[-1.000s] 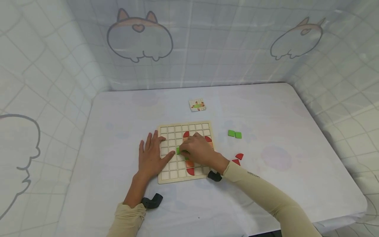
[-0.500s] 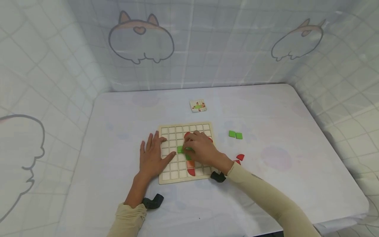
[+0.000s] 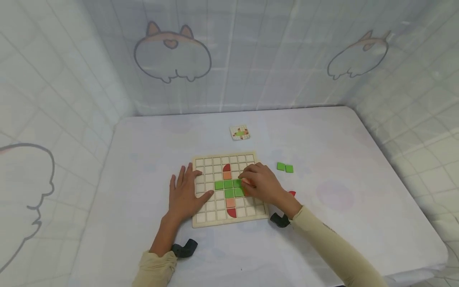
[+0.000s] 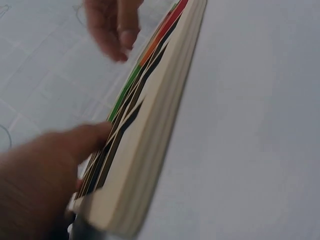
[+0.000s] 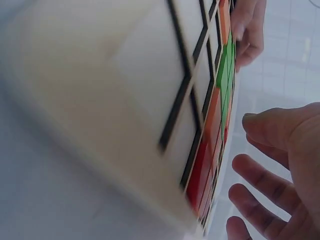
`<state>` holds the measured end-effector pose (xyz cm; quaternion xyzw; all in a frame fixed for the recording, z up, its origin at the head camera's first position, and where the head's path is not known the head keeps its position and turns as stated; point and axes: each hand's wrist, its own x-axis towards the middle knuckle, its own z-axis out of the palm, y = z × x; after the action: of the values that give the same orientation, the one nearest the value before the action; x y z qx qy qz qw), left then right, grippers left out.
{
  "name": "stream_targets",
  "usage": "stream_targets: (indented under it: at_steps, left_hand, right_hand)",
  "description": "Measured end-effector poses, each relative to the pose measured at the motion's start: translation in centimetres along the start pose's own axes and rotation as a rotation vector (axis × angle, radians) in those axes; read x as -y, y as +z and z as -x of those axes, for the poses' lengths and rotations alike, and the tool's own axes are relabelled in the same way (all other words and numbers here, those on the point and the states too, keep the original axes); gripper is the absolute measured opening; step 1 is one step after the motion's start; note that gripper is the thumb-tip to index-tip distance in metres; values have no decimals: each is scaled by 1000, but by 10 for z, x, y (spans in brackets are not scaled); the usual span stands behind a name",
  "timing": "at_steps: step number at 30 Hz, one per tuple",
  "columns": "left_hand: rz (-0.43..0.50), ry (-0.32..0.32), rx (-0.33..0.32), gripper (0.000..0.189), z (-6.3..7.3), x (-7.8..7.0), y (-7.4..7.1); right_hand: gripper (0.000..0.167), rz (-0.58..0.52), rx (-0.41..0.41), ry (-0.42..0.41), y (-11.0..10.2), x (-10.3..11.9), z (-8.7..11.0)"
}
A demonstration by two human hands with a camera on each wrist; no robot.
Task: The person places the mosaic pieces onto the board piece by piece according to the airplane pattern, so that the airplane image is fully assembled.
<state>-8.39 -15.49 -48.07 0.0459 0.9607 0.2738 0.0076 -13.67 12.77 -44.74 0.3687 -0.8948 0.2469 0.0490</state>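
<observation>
A wooden grid board (image 3: 211, 215) lies on the white-covered table, with several green square tiles (image 3: 228, 193) set in its middle. Orange squares (image 3: 230, 203) and red quarter-round tiles (image 3: 231, 213) extend the pattern above and below. My left hand (image 3: 184, 199) rests spread along the board's left side, thumb over the edge cells. Above the right part of the pattern is my right hand (image 3: 265, 184), partly covering orange and red pieces there. In the right wrist view, that hand's fingers (image 5: 265, 187) are loosely bent and hold nothing.
Two loose green squares (image 3: 285, 167) lie right of the board. A red piece (image 3: 292, 193) shows partly behind the right wrist. Behind the board lies a small pattern card (image 3: 239, 132). Dark wrist devices (image 3: 184, 248) sit by both wrists.
My right hand has moved right from the middle of the board, uncovering the green tiles there. The left hand stays in place. The head view has shifted slightly.
</observation>
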Motion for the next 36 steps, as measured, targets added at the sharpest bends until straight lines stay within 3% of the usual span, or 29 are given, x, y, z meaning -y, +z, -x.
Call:
stream_targets:
  at_steps: [4,10,13,16,24,29,32,36]
  left_hand:
    - [7,12,4,74,2,2,0]
    - [21,3,-48,67,2,0,4]
    - [26,-13,-41,67,2,-4,3]
    - [19,-24,-32,68,1,-6,4]
    - [9,-31,-54,66,1,-3,5]
    - [8,-33,-49,67,1,-3,6]
    - [6,-37,-38,69,2,-2,6]
    - [-7,-32,-29,70,2,-2,7]
  right_hand:
    - [15,5,-52,40,-7,-11,15]
    - [21,78,-102,231,-30,-38,41]
    - [25,124,-99,325,-41,-52,53]
    - [27,146,-65,365,-48,-64,61]
    - [19,133,-16,296,-51,-80,55]
    - [15,196,14,236,-52,-85,43]
    - [12,264,-8,186,-52,-87,39]
    - [9,256,-69,136,-53,-80,31]
